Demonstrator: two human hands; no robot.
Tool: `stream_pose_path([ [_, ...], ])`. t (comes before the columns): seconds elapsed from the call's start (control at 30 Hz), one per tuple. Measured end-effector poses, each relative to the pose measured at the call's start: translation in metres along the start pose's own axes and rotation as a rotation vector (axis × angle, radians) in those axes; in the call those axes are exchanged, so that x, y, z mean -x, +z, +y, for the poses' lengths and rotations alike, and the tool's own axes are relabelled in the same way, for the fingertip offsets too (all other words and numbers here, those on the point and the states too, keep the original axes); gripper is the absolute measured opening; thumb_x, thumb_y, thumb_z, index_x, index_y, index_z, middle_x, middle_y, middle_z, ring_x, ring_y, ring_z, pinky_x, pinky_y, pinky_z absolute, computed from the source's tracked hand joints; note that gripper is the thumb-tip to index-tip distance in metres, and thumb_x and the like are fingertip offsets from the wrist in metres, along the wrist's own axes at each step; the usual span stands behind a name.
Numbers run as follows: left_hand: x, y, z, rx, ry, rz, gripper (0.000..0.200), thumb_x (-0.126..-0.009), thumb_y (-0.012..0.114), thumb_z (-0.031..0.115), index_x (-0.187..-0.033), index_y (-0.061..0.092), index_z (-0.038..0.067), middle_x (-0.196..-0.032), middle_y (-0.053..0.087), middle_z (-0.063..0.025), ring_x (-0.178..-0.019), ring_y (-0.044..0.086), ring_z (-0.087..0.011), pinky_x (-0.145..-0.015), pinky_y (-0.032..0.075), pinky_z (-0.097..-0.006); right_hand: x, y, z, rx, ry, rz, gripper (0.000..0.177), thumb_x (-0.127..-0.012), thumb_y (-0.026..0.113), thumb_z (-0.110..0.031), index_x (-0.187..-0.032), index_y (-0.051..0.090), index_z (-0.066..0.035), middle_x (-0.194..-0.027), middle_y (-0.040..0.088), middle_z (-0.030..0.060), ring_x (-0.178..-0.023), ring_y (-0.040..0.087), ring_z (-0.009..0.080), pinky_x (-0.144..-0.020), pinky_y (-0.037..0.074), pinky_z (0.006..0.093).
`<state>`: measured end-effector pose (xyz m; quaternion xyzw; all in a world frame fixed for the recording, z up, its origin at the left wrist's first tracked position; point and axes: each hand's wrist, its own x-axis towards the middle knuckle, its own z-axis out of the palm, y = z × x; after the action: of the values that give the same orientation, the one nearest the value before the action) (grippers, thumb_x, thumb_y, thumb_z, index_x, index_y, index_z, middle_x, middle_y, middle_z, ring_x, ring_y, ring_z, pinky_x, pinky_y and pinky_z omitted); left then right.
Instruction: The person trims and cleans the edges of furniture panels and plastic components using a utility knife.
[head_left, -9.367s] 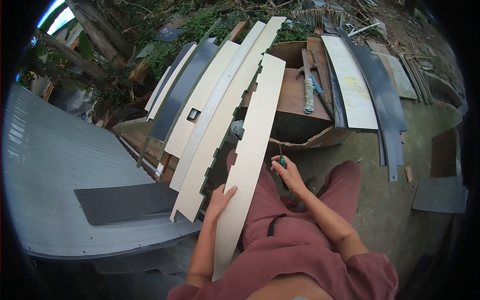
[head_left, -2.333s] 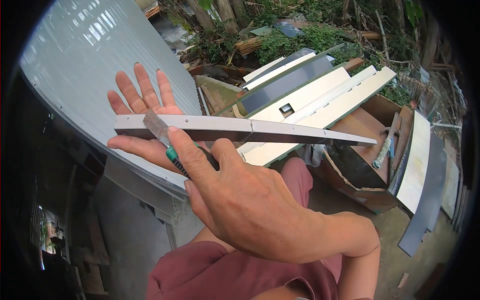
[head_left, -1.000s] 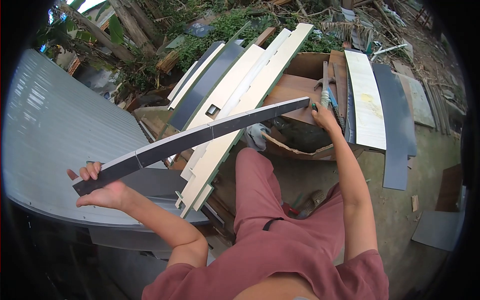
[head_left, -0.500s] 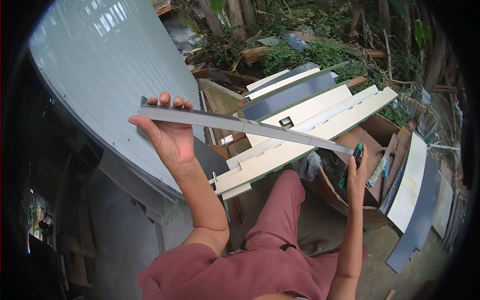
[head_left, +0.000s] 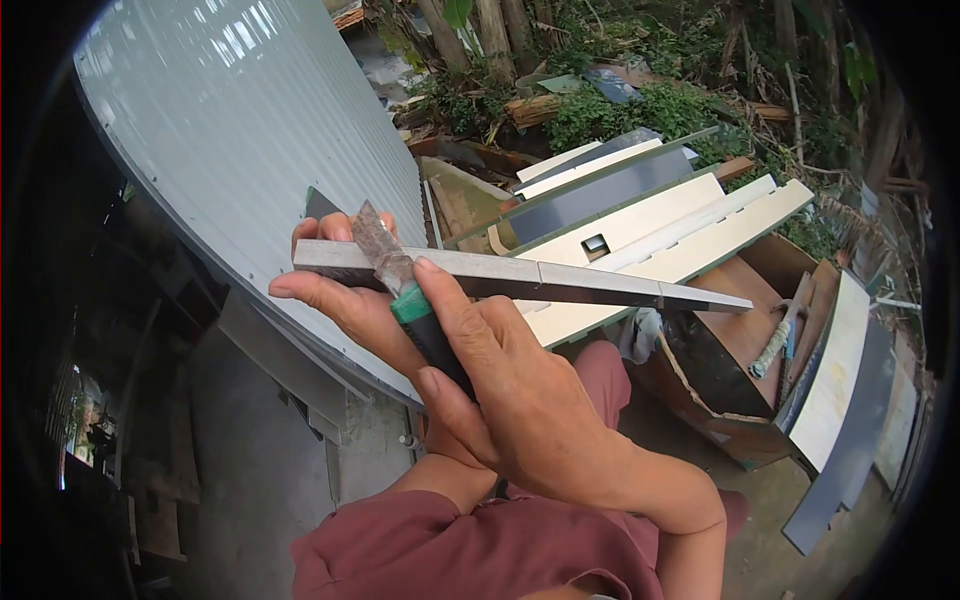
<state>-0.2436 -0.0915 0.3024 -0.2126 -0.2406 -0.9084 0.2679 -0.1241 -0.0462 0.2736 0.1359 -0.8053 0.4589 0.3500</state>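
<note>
A long thin metal-faced strip (head_left: 590, 283) stretches from the left toward the right, its near end raised. My left hand (head_left: 355, 310) holds that end from below, with the thumb in front and the fingertips behind. My right hand (head_left: 530, 400) is wrapped round the black and green handle of a knife (head_left: 428, 330). The knife's wide, stained blade points up and lies across the strip near its left end, beside my left fingers. Part of my left palm is hidden behind my right hand and the knife.
Cream and grey panels (head_left: 690, 230) lie stacked ahead. At the right stands an open wooden box (head_left: 700, 405) holding a hammer (head_left: 777, 345), with long boards (head_left: 835, 370) leaning against it. A corrugated metal sheet (head_left: 250, 130) curves along the left. Plants and trunks rise behind.
My right hand has moved from the strip's far right end to its left end, bringing the knife onto it. The view has shifted slightly, and the strip's face is tilted differently.
</note>
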Motion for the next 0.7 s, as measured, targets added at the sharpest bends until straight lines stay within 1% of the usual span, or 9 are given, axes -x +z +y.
stream_pose_path([
  [0.07, 0.004, 0.004, 0.002, -0.011, 0.052, 0.089, 0.060, -0.088, 0.036, 0.063, -0.108, 0.046, 0.007, -0.077, 0.046, -0.0012, -0.068, 0.047, -0.0147, -0.074, 0.045, -0.0339, -0.003, 0.005, -0.003, -0.015, -0.006, 0.017, 0.070, -0.084, 0.060, -0.012, -0.143, 0.025, -0.004, -0.092, 0.048, 0.0168, -0.071, 0.053, 0.0295, -0.060, 0.047, 0.0369],
  [0.1, -0.005, -0.014, 0.002, 0.073, 0.006, -0.094, 0.061, -0.089, 0.036, 0.063, -0.113, 0.046, 0.008, -0.077, 0.048, -0.0021, -0.068, 0.050, -0.0146, -0.072, 0.046, -0.0340, -0.003, 0.008, -0.002, 0.011, -0.072, 0.027, 0.068, -0.083, 0.061, -0.014, -0.140, 0.026, -0.002, -0.091, 0.048, 0.0164, -0.066, 0.057, 0.0292, -0.056, 0.050, 0.0363],
  [0.2, -0.006, -0.017, -0.003, 0.072, 0.069, -0.148, 0.061, -0.088, 0.037, 0.063, -0.113, 0.046, 0.008, -0.075, 0.046, -0.0021, -0.067, 0.048, -0.0139, -0.070, 0.046, -0.0338, 0.007, 0.001, 0.000, 0.050, -0.086, 0.011, 0.064, -0.084, 0.060, -0.017, -0.137, 0.029, 0.001, -0.089, 0.048, 0.0169, -0.058, 0.060, 0.0295, -0.050, 0.053, 0.0361],
  [0.27, -0.012, -0.027, -0.010, 0.113, 0.066, -0.221, 0.061, -0.087, 0.040, 0.063, -0.112, 0.046, 0.008, -0.075, 0.044, -0.0014, -0.067, 0.047, -0.0134, -0.070, 0.044, -0.0332, 0.019, -0.012, 0.006, 0.040, 0.097, -0.129, 0.066, -0.085, 0.058, -0.013, -0.142, 0.025, -0.003, -0.092, 0.049, 0.0183, -0.071, 0.055, 0.0311, -0.057, 0.047, 0.0376],
  [0.4, -0.010, -0.028, -0.012, 0.148, 0.079, -0.245, 0.059, -0.086, 0.045, 0.062, -0.110, 0.044, 0.008, -0.076, 0.043, -0.0002, -0.070, 0.045, -0.0131, -0.071, 0.041, -0.0331, 0.044, -0.034, 0.031, 0.055, 0.298, -0.090, 0.060, -0.088, 0.054, -0.011, -0.141, 0.028, -0.004, -0.095, 0.053, 0.0185, -0.083, 0.055, 0.0335, -0.076, 0.046, 0.0384],
  [0.43, -0.009, -0.028, -0.013, 0.127, 0.088, -0.226, 0.059, -0.086, 0.044, 0.062, -0.110, 0.044, 0.008, -0.077, 0.044, -0.0002, -0.070, 0.046, -0.0133, -0.071, 0.041, -0.0331, 0.050, -0.038, 0.038, 0.053, 0.305, -0.089, 0.060, -0.088, 0.054, -0.011, -0.141, 0.028, -0.004, -0.095, 0.053, 0.0185, -0.083, 0.055, 0.0335, -0.076, 0.046, 0.0384],
  [0.5, -0.008, -0.025, -0.012, 0.106, 0.086, -0.207, 0.059, -0.086, 0.044, 0.062, -0.111, 0.044, 0.008, -0.078, 0.044, -0.0002, -0.070, 0.046, -0.0136, -0.071, 0.041, -0.0330, 0.065, -0.045, 0.051, 0.098, 0.376, -0.012, 0.057, -0.088, 0.052, -0.010, -0.140, 0.031, -0.003, -0.106, 0.056, 0.0198, -0.097, 0.055, 0.0353, -0.088, 0.042, 0.0373],
  [0.53, -0.007, -0.023, -0.012, 0.082, 0.092, -0.180, 0.059, -0.086, 0.045, 0.062, -0.111, 0.044, 0.008, -0.078, 0.045, 0.0000, -0.069, 0.046, -0.0131, -0.068, 0.041, -0.0308, 0.074, -0.045, 0.064, 0.115, 0.319, 0.078, 0.055, -0.088, 0.052, -0.012, -0.140, 0.032, -0.005, -0.091, 0.053, 0.0182, -0.082, 0.054, 0.0333, -0.077, 0.043, 0.0413],
  [0.7, -0.010, -0.034, -0.015, 0.035, 0.048, -0.185, 0.058, -0.084, 0.046, 0.064, -0.109, 0.044, 0.011, -0.073, 0.044, 0.0021, -0.058, 0.042, -0.0100, -0.052, 0.035, -0.0199, 0.107, -0.069, 0.103, 0.210, 0.509, 0.173, 0.051, -0.090, 0.050, -0.016, -0.138, 0.036, -0.008, -0.089, 0.053, 0.0184, -0.083, 0.054, 0.0336, -0.079, 0.042, 0.0400],
])
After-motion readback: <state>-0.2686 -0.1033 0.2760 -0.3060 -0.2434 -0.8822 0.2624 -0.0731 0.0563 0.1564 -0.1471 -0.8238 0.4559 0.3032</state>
